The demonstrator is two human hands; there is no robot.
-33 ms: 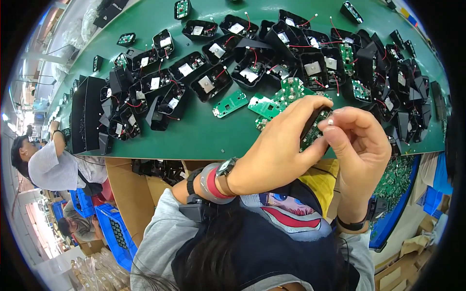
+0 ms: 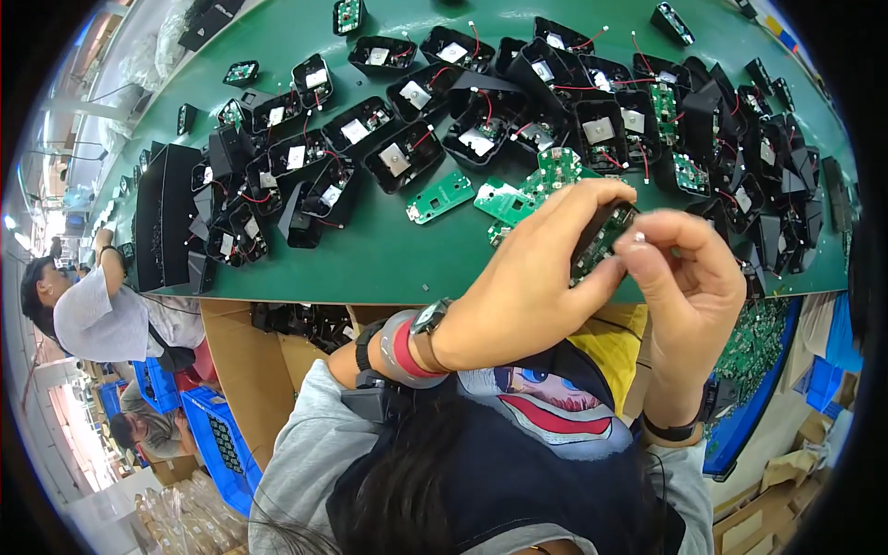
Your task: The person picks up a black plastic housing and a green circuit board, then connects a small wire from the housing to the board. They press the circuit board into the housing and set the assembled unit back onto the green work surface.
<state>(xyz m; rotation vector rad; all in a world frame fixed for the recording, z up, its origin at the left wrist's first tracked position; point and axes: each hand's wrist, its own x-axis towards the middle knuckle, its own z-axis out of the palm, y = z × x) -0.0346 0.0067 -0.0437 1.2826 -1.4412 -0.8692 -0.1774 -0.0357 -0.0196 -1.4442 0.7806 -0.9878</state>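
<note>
My left hand (image 2: pixel 527 277) is closed around a black plastic housing with a green circuit board (image 2: pixel 606 242) inside, held above the table's near edge. Thumb and forefinger of my right hand (image 2: pixel 689 277) pinch a small white connector (image 2: pixel 639 238) right beside the housing's open side. Whether a wire runs from the connector is hidden. Just beyond my left hand lies a pile of loose green circuit boards (image 2: pixel 558 169), and a single green board (image 2: pixel 440 197) rests to its left.
Many black housings (image 2: pixel 404 159) with boards and red wires crowd the green table (image 2: pixel 388 264). A long black box (image 2: pixel 166 217) stands at the left. Below the edge are a cardboard box (image 2: pixel 231 342) and a blue bin of boards (image 2: pixel 740 435). Another person (image 2: pixel 106 314) works at far left.
My right fingertips and the white connector have shifted slightly right, a little away from the housing. My left hand keeps its hold on the housing, almost still.
</note>
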